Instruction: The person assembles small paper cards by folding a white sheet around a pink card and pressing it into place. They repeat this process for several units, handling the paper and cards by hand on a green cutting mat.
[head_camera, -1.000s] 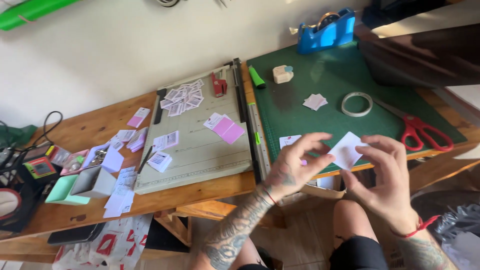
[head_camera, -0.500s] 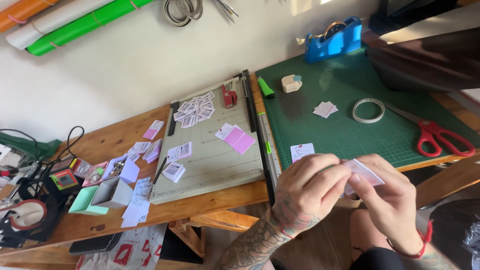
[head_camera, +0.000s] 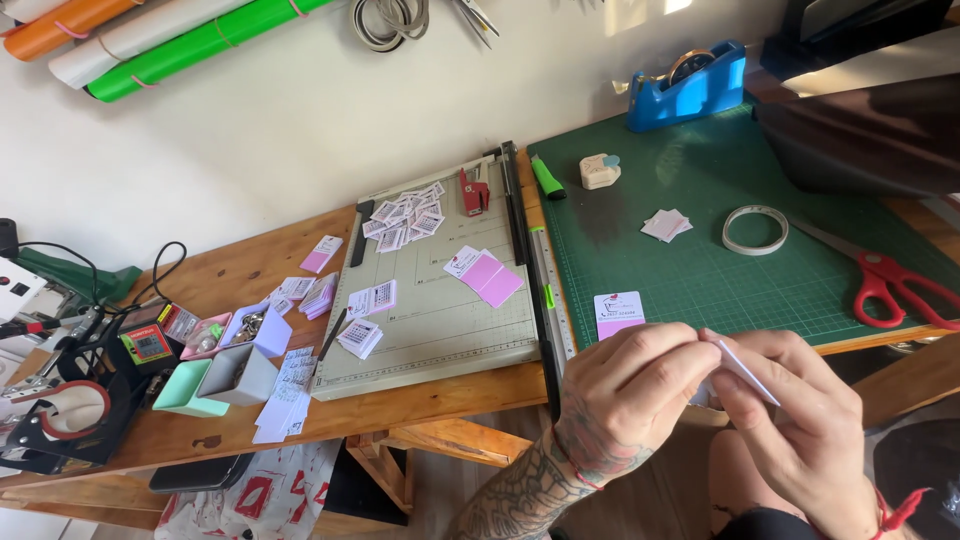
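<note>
My left hand (head_camera: 630, 395) and my right hand (head_camera: 795, 420) meet in front of the table's near edge, both pinching a small white paper card (head_camera: 745, 372), which is folded or seen edge-on between the fingertips. Just beyond my hands a white and pink card (head_camera: 619, 311) lies on the green cutting mat (head_camera: 700, 270). A small stack of white cards (head_camera: 666, 225) lies farther back on the mat.
A paper cutter board (head_camera: 430, 300) holds pink slips (head_camera: 490, 278) and several small printed cards (head_camera: 405, 220). Red scissors (head_camera: 890, 288), a tape ring (head_camera: 755, 229), a blue tape dispenser (head_camera: 688, 82) and a green marker (head_camera: 547, 178) sit on the mat. Small boxes (head_camera: 225, 375) and cards clutter the left side.
The card was flat and open in my right hand; both hands have closed together on it, and it now looks folded. The view has shifted right and nearer.
</note>
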